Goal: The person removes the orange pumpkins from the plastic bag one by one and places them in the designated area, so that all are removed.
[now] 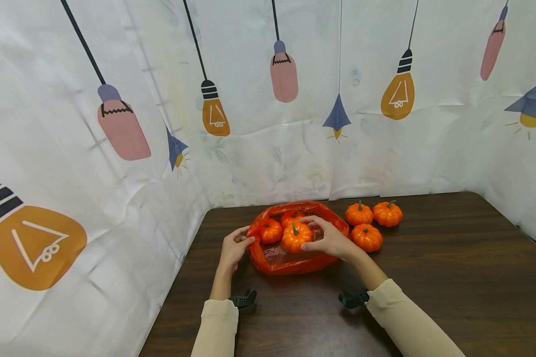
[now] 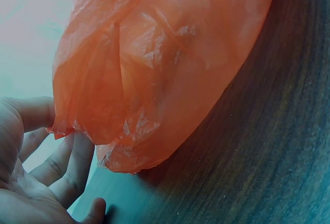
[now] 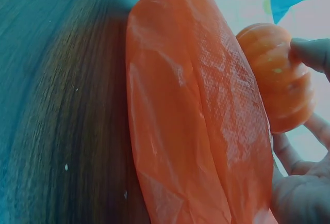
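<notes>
An orange plastic bag lies with its mouth spread wide on the table. My left hand pinches the bag's left rim; in the left wrist view the thumb and fingers meet on the crumpled plastic. Over the bag's mouth, my right hand holds a small orange toy pumpkin with a green stem, thumb on one side and fingers on the other. The right wrist view has this pumpkin above the bag's edge. Two more pumpkins, one at left and one behind, sit inside the bag.
Right of the bag stand three more pumpkins: one at the back, one farther right and one in front. The dark wooden table meets a white cloth with printed lamps behind and at the sides.
</notes>
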Action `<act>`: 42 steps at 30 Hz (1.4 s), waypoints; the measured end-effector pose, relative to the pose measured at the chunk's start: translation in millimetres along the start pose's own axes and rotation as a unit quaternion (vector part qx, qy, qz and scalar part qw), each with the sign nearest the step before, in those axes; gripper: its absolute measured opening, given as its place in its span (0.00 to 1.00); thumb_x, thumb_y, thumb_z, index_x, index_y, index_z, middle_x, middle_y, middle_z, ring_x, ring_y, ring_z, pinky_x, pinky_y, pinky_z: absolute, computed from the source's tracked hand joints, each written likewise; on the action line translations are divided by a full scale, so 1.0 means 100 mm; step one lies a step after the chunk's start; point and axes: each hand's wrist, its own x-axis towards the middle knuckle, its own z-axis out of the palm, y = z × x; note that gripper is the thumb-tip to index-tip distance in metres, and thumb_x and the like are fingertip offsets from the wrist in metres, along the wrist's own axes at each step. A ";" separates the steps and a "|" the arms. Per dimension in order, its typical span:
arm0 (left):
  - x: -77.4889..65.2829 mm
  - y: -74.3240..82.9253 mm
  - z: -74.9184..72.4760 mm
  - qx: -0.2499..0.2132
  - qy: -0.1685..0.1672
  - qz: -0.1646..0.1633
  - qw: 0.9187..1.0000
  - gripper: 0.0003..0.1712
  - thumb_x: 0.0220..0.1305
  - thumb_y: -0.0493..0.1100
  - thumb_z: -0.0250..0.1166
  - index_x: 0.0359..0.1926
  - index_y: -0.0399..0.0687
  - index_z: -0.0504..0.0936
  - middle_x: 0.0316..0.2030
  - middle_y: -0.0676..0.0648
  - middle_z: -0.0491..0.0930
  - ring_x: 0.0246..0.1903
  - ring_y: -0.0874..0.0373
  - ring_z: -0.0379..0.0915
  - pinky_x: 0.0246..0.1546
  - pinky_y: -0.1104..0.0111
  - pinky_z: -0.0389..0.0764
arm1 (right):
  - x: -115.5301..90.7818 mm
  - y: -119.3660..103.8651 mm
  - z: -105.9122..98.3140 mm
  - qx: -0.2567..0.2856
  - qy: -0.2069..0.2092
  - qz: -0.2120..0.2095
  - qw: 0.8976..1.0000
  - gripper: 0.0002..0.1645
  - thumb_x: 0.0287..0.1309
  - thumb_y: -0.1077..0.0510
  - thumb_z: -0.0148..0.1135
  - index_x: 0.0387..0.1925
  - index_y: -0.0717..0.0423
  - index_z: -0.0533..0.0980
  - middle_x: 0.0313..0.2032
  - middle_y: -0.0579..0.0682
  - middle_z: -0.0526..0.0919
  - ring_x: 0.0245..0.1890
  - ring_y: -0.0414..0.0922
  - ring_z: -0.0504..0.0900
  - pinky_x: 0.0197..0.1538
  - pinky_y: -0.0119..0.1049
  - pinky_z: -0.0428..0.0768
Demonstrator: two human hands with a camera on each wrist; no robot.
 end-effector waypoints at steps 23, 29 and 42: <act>0.00 -0.02 -0.02 -0.009 -0.006 0.002 1.000 0.23 0.65 0.38 0.71 0.61 0.46 0.83 0.30 0.50 0.79 0.31 0.60 0.76 0.38 0.64 0.80 | -0.26 0.06 -0.14 -0.009 0.027 -0.010 1.000 0.40 0.56 0.50 0.77 0.67 0.44 0.69 0.64 0.57 0.71 0.49 0.53 0.75 0.54 0.44 0.79; -0.01 0.01 -0.01 -0.007 -0.015 -0.004 1.000 0.25 0.65 0.39 0.71 0.63 0.44 0.82 0.33 0.48 0.80 0.31 0.60 0.77 0.44 0.58 0.81 | -0.34 0.08 -0.19 -0.009 0.036 -0.017 0.999 0.40 0.56 0.52 0.77 0.67 0.46 0.69 0.63 0.60 0.71 0.46 0.53 0.72 0.49 0.36 0.81; -0.28 0.40 -0.06 -0.001 -0.031 -0.005 1.000 0.25 0.66 0.35 0.68 0.64 0.37 0.79 0.32 0.45 0.81 0.31 0.60 0.78 0.51 0.48 0.79 | -0.49 0.07 -0.30 -0.012 0.048 -0.007 0.999 0.42 0.56 0.51 0.77 0.69 0.46 0.68 0.66 0.62 0.68 0.52 0.53 0.74 0.54 0.39 0.80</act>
